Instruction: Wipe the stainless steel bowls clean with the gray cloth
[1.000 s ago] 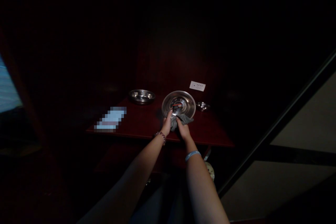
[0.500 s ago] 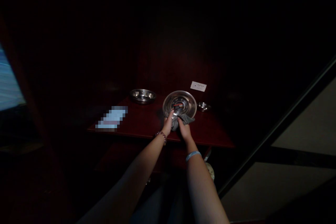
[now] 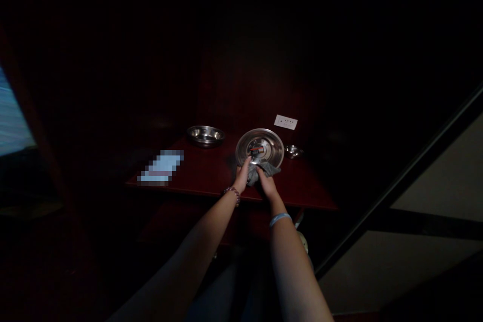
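Both my hands are at the near edge of a shiny metal bowl (image 3: pixel 277 147), tilted up so that its inside faces me. My left hand (image 3: pixel 243 173) grips the rim, thumb on the inner side. In my right hand (image 3: pixel 266 181) is a grey cloth (image 3: pixel 269 168), bunched against the lower rim. A small dark item with an orange-red stripe (image 3: pixel 257 151) shows in the middle of the bowl; whether it is a label or a reflection I cannot tell. The fingers under the bowl are hidden.
On the dark red table (image 3: pixel 204 176) a second metal bowl (image 3: pixel 206 137) stands at the back left. A smaller metal bowl (image 3: pixel 293 151) is at the right. A blurred-out pale flat shape (image 3: pixel 161 167) lies at the left. The wall carries a white socket plate (image 3: pixel 286 122).
The bowl, both hands and the cloth stay almost in place, shifting only slightly with the camera view. The grip looks the same.
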A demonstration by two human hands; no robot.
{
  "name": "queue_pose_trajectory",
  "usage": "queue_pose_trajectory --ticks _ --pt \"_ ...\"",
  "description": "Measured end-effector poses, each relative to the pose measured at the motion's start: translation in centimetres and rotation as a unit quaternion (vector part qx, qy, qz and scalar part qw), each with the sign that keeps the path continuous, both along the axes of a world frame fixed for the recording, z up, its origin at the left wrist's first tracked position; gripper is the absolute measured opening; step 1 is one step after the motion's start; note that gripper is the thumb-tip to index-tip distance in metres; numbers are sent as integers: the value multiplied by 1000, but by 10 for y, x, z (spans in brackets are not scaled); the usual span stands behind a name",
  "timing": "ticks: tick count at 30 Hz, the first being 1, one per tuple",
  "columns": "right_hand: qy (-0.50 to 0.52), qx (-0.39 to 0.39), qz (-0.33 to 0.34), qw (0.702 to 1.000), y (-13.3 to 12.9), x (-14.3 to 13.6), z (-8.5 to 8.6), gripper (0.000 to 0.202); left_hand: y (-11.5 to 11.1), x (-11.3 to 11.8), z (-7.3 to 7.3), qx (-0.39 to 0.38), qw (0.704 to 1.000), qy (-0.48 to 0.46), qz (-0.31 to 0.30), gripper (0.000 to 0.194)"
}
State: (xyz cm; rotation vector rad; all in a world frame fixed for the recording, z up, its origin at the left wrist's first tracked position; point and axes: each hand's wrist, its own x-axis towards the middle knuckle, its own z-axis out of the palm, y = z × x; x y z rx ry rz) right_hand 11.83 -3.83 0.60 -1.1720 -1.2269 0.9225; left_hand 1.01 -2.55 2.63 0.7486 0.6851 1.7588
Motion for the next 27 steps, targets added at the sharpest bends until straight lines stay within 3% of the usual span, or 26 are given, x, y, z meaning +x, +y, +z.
queue_pose_trajectory --ticks 8,16,27 --pt "4 -9 29 1000 -5 3 9 56 3 0 -3 2 1000 10 -18 34" --pt "-40 5 3 999 -18 1 21 47 9 0 -4 -44 999 12 -28 34" --pt "-30 7 -7 999 -18 -2 13 47 11 -3 -10 -32 998 42 -25 40"
